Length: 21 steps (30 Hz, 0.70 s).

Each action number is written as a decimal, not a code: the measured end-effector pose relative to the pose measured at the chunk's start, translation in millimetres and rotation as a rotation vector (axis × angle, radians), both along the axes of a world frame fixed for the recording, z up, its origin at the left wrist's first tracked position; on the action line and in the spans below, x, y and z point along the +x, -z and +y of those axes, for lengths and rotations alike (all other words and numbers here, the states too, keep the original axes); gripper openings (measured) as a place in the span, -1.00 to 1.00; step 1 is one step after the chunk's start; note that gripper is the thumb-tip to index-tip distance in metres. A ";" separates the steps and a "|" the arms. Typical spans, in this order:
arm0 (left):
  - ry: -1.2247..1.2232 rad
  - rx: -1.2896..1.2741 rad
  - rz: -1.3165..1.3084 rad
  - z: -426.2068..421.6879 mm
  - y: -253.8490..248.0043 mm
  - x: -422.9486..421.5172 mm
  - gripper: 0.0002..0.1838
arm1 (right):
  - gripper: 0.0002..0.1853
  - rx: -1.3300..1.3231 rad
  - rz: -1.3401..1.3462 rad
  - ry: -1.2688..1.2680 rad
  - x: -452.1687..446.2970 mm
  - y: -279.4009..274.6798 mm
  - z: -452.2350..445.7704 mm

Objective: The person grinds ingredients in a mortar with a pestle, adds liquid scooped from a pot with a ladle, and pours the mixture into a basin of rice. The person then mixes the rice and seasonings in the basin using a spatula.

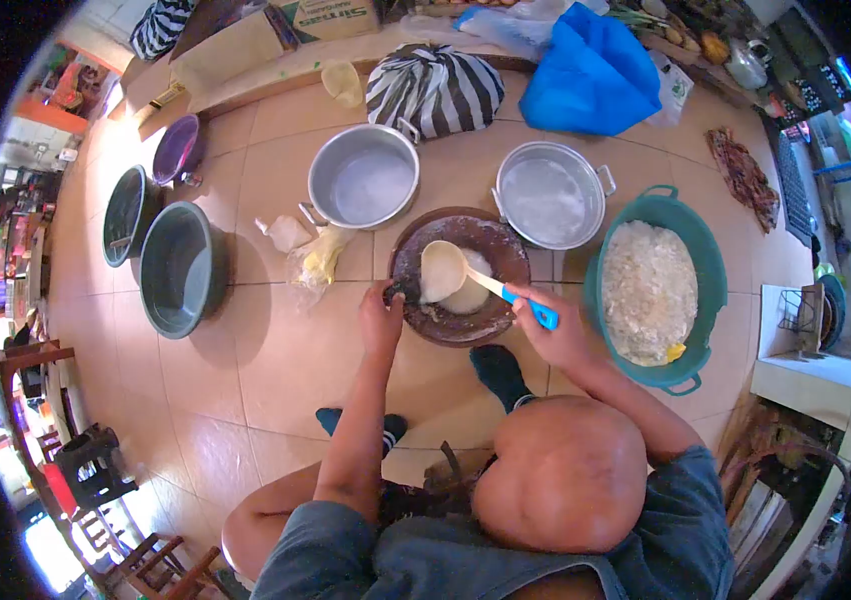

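Observation:
My right hand (553, 328) is closed around the blue-ended handle of a cream ladle (443, 268). The ladle's bowl, with white stuff in it, is over a round brown basin (415, 240) on the floor in front of me. A pale white mass (467, 297) lies in the basin, and white smears mark its inside. At the basin's left edge, my left hand (381, 312) has its fingers closed about a small dark thing (395, 293) that I cannot make out.
Two metal pots (363, 180) (550, 195) with whitish contents stand beyond the basin. At right is a green tub (715, 265) of white, shredded-looking food. A plastic bag (320, 262), dark tubs (177, 270), a striped bag (433, 90) and a blue bag (590, 80) lie around.

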<state>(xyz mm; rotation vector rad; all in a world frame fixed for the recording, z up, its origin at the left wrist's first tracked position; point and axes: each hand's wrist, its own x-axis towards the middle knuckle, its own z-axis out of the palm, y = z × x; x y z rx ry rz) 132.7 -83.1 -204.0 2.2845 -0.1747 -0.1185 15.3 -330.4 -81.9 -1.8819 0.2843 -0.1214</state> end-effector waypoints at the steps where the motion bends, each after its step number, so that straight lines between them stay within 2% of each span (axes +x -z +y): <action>1: 0.009 -0.004 -0.027 2.8 0.3 -1.4 -0.71 | -0.76 -0.044 -0.044 -0.028 -0.2 -4.6 1.2; 7: 0.021 0.027 -0.030 12.1 -11.6 -13.4 -0.73 | -0.69 -0.303 -0.139 -0.231 -3.0 -20.7 -0.6; 13: 0.039 0.011 -0.015 16.2 -12.5 -18.9 -0.74 | -0.62 -0.613 -0.257 -0.508 -11.7 -13.9 -12.5; 16: 0.043 -0.001 -0.019 17.1 -11.5 -22.7 -0.74 | -0.59 -0.736 -0.186 -0.710 -15.8 -16.8 -20.0; 18: 0.039 0.013 -0.002 16.4 -11.6 -25.5 -0.74 | -0.61 -0.535 0.167 -0.656 -17.3 -14.6 -23.8; 20: 0.030 0.013 0.021 13.1 -12.0 -27.7 -0.74 | -0.63 -0.487 0.160 -0.541 -21.3 -12.8 -29.0; 21: 0.024 0.004 0.034 10.5 -11.0 -28.8 -0.73 | -0.64 -0.542 -0.019 -0.455 -24.8 -13.5 -32.8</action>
